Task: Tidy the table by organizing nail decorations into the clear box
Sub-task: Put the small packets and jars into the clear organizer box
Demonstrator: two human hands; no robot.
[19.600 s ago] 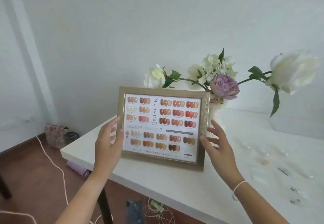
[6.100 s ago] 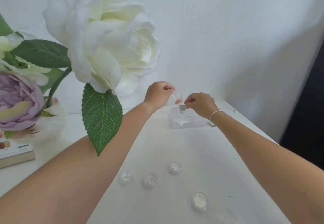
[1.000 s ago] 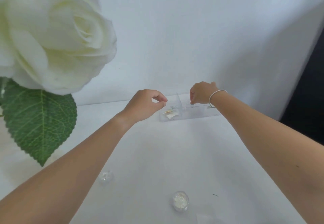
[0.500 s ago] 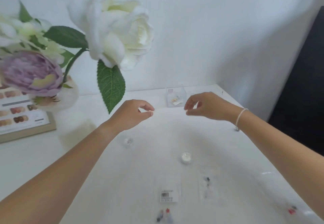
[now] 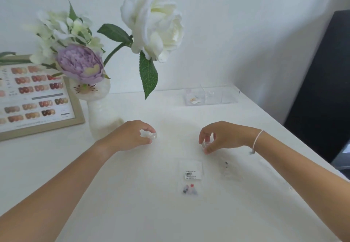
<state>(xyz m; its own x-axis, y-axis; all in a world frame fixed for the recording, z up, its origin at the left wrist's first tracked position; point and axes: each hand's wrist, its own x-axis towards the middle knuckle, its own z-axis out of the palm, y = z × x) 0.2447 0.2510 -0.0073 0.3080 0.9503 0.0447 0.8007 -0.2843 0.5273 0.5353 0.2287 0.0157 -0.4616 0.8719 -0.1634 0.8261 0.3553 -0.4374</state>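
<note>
The clear box (image 5: 225, 99) stands at the back of the white table (image 5: 132, 194), with a small gold decoration packet in its left compartment and a small clear item in the middle one. My left hand (image 5: 128, 135) curls its fingers round a small clear round jar (image 5: 152, 135) on the table. My right hand (image 5: 221, 135) pinches another small clear jar (image 5: 205, 144). A clear packet with a barcode label (image 5: 190, 175) holds tiny coloured star decorations in front of my hands. Another clear packet (image 5: 230, 168) lies to its right.
A white cat-face vase (image 5: 98, 115) with a big white rose (image 5: 153, 24) and a purple flower (image 5: 81, 63) stands at the left. A framed nail colour chart (image 5: 36, 97) leans behind it. The table's right edge runs beside a dark panel (image 5: 322, 90).
Both hands have pulled back from the clear box and come down onto two small jars on the table. The camera has tilted down and left.
</note>
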